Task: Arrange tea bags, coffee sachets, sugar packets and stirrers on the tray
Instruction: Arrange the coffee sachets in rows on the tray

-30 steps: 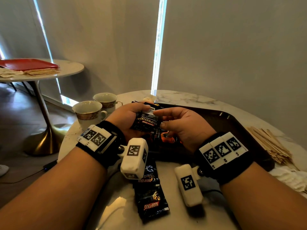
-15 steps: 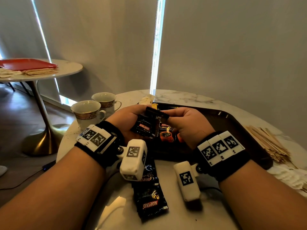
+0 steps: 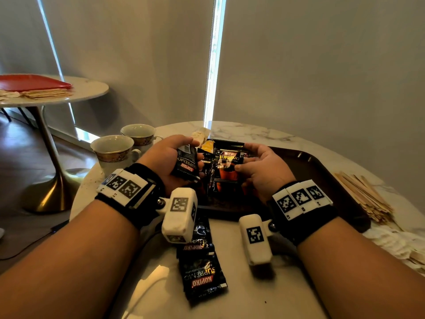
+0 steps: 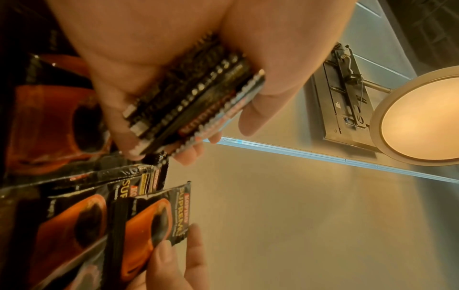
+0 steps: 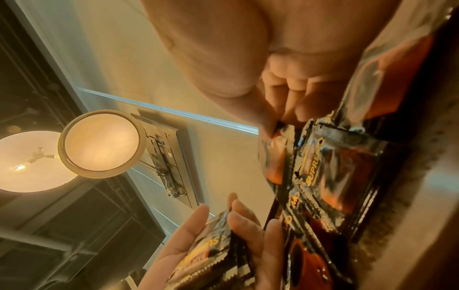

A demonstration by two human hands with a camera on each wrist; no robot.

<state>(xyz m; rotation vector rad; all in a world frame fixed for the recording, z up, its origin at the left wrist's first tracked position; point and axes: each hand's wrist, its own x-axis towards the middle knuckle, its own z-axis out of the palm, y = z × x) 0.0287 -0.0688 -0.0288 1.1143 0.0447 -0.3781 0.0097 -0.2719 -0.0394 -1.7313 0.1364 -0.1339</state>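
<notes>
My left hand (image 3: 170,157) grips a stack of black coffee sachets (image 3: 187,168) above the left end of the dark brown tray (image 3: 322,173). The left wrist view shows the stack (image 4: 193,104) edge-on between thumb and fingers. My right hand (image 3: 257,166) pinches a single coffee sachet (image 3: 227,169), face up, just above several sachets lying in the tray. In the right wrist view that sachet (image 5: 275,157) hangs from thumb and fingertips. More sachets (image 3: 202,275) lie on the table near me. A yellow packet (image 3: 208,146) shows at the tray's far left.
Wooden stirrers (image 3: 365,196) are piled right of the tray, with white packets (image 3: 395,242) in front of them. Two teacups (image 3: 112,148) stand at the table's left edge. A second round table (image 3: 69,93) with a red tray stands at the far left.
My right hand drew one sachet off the stack in my left hand and carried it right, over the sachets in the tray. The left hand kept its stack.
</notes>
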